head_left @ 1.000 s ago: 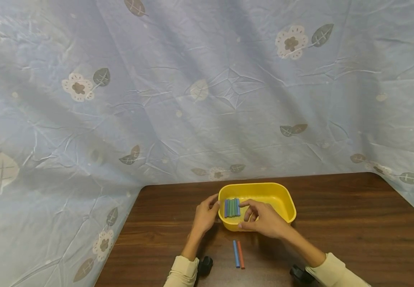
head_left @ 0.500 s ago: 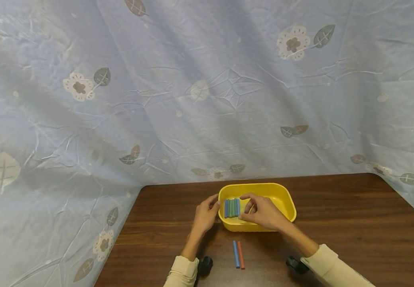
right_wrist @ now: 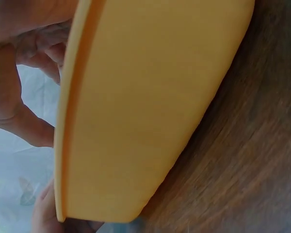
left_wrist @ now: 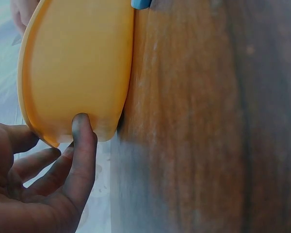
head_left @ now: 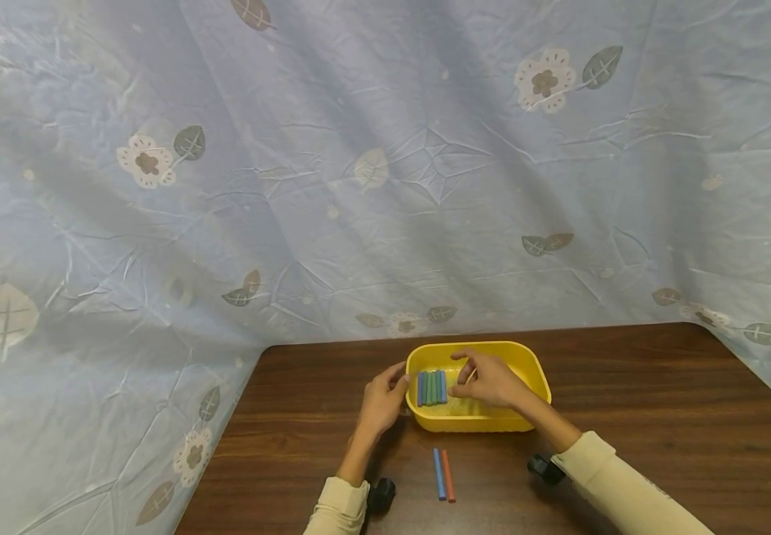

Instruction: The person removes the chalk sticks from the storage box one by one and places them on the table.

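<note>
Coloured chalk-like sticks [head_left: 431, 388], green in the middle with blue at both sides, lie side by side at the left end of a yellow tub [head_left: 475, 423]. My left hand [head_left: 382, 401] rests at the tub's left end; in the left wrist view its thumb [left_wrist: 81, 126] presses the outer wall and another fingertip meets the rim. Over the tub, just right of the row, is my right hand [head_left: 489, 381], thumb and index finger apart with nothing between them. A blue stick [head_left: 439, 474] and a red stick [head_left: 449, 475] lie on the table before the tub.
The dark wooden table [head_left: 626, 416] reaches back to a pale blue cloth [head_left: 372, 223] printed with flowers and leaves, which also hangs along the left. Black wrist devices [head_left: 382, 496] sit near both sleeve cuffs, close over the table.
My right hand has moved up and back over the tub, away from the near rim. The left hand and all the sticks stay put.
</note>
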Available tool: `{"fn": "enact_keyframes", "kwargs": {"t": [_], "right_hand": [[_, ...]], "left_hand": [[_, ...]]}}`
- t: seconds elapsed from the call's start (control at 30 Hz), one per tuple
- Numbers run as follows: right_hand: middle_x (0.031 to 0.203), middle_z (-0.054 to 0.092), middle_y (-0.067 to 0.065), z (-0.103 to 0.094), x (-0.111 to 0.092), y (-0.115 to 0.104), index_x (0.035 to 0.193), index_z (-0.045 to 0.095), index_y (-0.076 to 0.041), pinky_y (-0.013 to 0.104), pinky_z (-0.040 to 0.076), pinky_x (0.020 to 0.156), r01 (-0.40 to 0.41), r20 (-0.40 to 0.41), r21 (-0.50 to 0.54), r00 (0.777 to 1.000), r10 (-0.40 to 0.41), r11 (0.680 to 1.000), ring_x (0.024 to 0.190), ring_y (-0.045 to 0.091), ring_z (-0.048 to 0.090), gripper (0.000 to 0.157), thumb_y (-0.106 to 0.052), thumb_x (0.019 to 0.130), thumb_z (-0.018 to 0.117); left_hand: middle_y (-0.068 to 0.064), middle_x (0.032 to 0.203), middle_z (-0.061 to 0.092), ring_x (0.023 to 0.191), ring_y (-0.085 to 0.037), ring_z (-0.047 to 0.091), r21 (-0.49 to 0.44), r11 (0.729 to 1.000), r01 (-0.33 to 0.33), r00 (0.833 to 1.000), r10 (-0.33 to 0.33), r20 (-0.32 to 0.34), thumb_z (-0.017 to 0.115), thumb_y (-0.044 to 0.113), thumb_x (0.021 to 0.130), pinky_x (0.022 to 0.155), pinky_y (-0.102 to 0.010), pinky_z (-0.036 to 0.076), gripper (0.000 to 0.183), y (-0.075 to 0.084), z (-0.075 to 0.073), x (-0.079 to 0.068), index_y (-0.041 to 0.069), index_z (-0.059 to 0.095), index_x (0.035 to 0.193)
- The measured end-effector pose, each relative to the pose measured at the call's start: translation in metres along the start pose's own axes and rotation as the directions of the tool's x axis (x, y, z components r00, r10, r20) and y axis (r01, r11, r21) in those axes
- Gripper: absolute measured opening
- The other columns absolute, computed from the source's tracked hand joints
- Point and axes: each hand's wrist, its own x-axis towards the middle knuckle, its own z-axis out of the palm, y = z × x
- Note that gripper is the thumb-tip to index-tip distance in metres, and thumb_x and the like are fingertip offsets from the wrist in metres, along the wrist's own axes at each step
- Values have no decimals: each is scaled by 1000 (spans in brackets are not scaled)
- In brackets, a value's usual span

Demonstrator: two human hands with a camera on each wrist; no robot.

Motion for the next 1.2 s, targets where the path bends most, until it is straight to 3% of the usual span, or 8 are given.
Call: {"fn": "enact_keyframes", "kwargs": {"t": [0.2,0.5,0.67,0.9,1.2], "right_hand": [[93,72,3,1,7,7,152,53,5,30,56,65,-16,27,-1,1000,16,1000,72,16,64,77,-22,90,88],[93,72,2,5,18,14,152,54,3,29,57,70,-25,49,2,998,25,1000,73,15,65,78,-19,87,90],[92,73,3,7,24,15,152,53,5,29,58,72,-7,71,6,997,7,1000,73,16,68,81,-19,86,91],[93,73,6,10,31,21,152,53,5,26,54,64,-11,90,3,996,11,1000,72,14,64,83,-21,83,92],[91,71,8,18,36,33,151,53,9,28,56,59,-39,96,64,995,33,997,68,15,63,81,-11,83,92]], "left_hand": [[-23,126,76,104,-31,77,35,999,-9,1000,10,-10,59,21,111,73,-33,68,42,1,0,0,6,63,149],[-21,126,77,108,-31,76,65,998,-16,1000,17,-18,59,22,111,86,-44,68,42,3,-1,0,5,63,149],[-21,127,76,108,-32,76,58,998,-13,1000,14,-16,59,22,111,84,-43,69,43,3,-1,1,4,62,150],[-20,127,77,108,-31,77,64,998,-20,1000,21,-20,59,22,111,84,-42,69,42,1,-1,3,6,63,149],[-21,127,76,109,-33,77,33,999,-8,1000,9,-15,60,22,110,75,-35,70,41,1,0,1,7,64,149]]}}
